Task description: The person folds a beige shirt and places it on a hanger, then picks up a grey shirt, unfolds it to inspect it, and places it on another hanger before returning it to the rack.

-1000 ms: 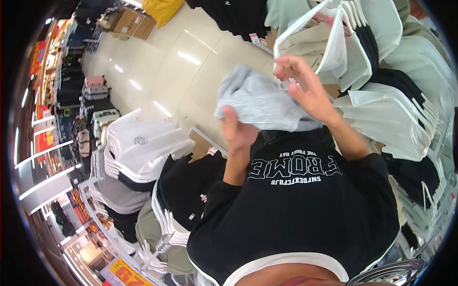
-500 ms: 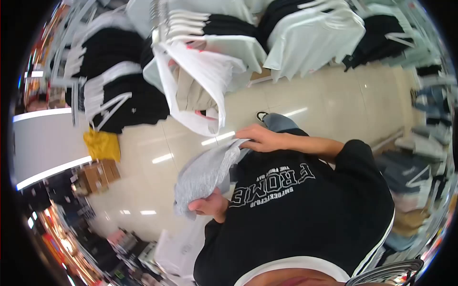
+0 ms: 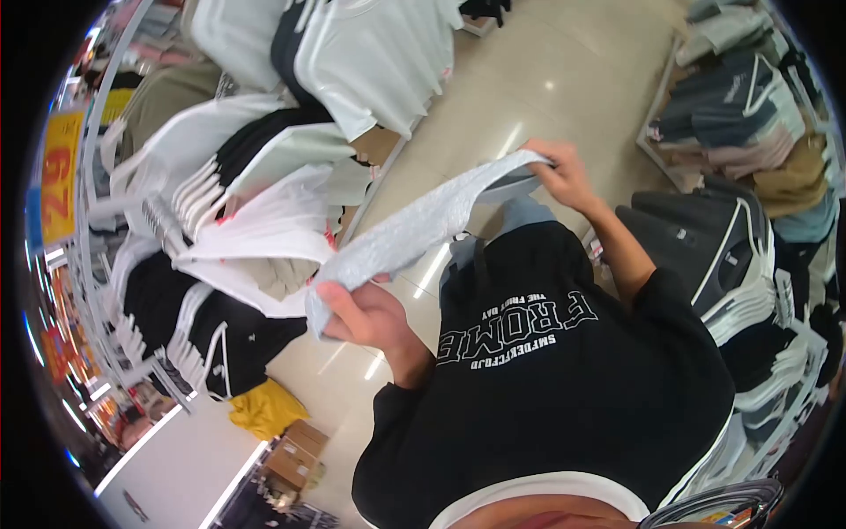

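A light grey garment (image 3: pixel 414 231) is stretched between my two hands in front of my chest. My left hand (image 3: pixel 361 313) grips its lower end, fingers closed around the fabric. Further out, my right hand (image 3: pixel 557 172) pinches the garment's far end. I wear a black sweatshirt (image 3: pixel 564 370) with white lettering.
A rack of hanging white, black and pale green shirts (image 3: pixel 264 167) curves along the left, with a white plastic bag (image 3: pixel 264 238) hanging among them. Dark, pink and tan tops (image 3: pixel 749 123) hang at right. Cardboard boxes (image 3: pixel 295 450) and a yellow cloth (image 3: pixel 264 407) lie on the glossy floor.
The view has swung round, so the racks sit differently. The grey garment, bunched before, is now pulled out long between my hands, with my right hand further away.
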{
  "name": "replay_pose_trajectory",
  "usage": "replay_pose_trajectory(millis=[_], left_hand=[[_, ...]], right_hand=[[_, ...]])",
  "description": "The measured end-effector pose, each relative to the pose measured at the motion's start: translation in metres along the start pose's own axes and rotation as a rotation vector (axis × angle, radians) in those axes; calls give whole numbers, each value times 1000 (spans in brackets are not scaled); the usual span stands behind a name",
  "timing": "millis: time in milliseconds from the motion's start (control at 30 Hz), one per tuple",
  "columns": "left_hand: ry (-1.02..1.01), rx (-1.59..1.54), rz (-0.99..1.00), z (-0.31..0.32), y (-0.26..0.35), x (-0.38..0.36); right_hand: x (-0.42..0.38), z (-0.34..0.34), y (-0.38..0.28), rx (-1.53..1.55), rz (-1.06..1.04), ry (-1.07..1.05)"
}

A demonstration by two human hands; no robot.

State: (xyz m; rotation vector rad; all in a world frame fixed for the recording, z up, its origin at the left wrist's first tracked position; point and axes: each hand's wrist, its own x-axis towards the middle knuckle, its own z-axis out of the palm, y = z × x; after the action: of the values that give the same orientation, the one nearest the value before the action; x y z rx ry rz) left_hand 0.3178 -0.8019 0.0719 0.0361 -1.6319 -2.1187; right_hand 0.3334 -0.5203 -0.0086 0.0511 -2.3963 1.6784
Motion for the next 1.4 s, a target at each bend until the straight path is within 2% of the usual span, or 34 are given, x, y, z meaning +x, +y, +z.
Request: replay_pose_trajectory(millis=[67, 167, 300, 400, 533, 600, 667, 767, 867, 967, 1067, 1100, 1200, 1267, 1333, 1400], left_hand=[[-107, -86, -177, 31, -7, 7], [88, -281, -569, 97, -33, 13], [-154, -267, -803, 161, -90, 9], [-60, -224, -1010, 225, -125, 2], [-79, -198, -1126, 301, -151, -10], [-277, -341, -1186, 316, -178, -4], [-481, -475, -1248, 336, -203, 4], [-377, -370, -1255, 406, -206, -3], [-340, -220, -1197, 469, -239, 1], [-421, -117, -1219, 525, -284, 19], [-532, -312, -1166, 592, -291, 20], [-738, -385, -1104, 603, -300, 25], [-1164, -477, -583, 662, -314, 11], [-1345, -532, -371, 704, -319, -1], [-1575, -362, -126, 741, -330, -1], [-1712, -39, -67, 778, -331, -5]], right_hand=[[-7, -39, -4, 32, 28, 62], [-19, -98, -6, 29, 28, 94], [-34, -155, 6, -76, 73, 204], [-39, -195, 22, -49, 141, 334], [-31, -243, 36, -76, 217, 522], [-22, -266, 44, -115, 191, 631], [-13, -289, 48, -154, 250, 662], [7, -317, 64, -223, 267, 698], [38, -345, 72, -244, 320, 667], [81, -370, 80, -235, 295, 684], [128, -401, 77, -291, 332, 685], [142, -409, 74, -278, 323, 691], [171, -440, 70, -324, 358, 640], [190, -456, 73, -375, 319, 648], [205, -469, 84, -434, 265, 651], [218, -486, 98, -475, 266, 622]])
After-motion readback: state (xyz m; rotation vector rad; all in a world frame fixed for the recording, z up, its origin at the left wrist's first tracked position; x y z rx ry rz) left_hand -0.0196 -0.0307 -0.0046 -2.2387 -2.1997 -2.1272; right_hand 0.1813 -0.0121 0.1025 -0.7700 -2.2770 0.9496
